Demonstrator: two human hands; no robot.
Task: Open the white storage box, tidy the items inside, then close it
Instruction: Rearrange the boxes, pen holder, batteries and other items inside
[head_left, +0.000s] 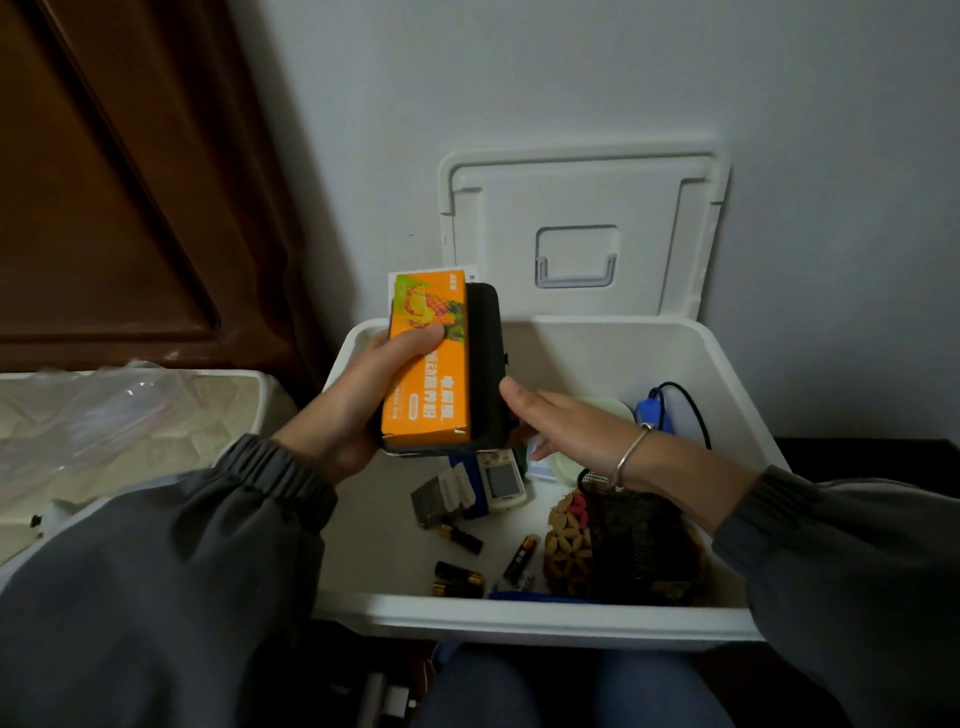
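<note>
Head view looks down into the white storage box (545, 618), which stands open on the floor in front of the person's knees, its lid (582, 208) tipped back against the wall (571, 78). Above the box's left half, the left hand (358, 405) holds a stack of two things: an orange carton (431, 384) lying on a black case (485, 338). The left fingers (415, 338) are grasping the pair, thumb pressed on the carton's face and the rest curled out of sight underneath. The right hand (566, 421) is released, its fingers straight and flat just beside the case's right edge; whether it touches the case cannot be told.

The carton looks like thin card, so it is probably light and would dent if squeezed hard; its bottom right corner is already a little torn. It sits loose on the case and could slide off if the stack tilts, so a pinch across both, or a palm under the case, seems safest. The case looks padded and gives a firmer hold along its long edges.

On the box floor lie loose batteries (460, 579), which are smooth and apt to roll, a small device with a screen (501, 483), a wooden mat (566, 551) and a dark mesh bag (639, 540), which is soft and floppy. A blue gadget (652, 410) with a black cable lies at the far right. A bracelet (631, 457) rings the right wrist. A mattress (130, 415) under clear plastic lies to the left, below a brown door (104, 182).
</note>
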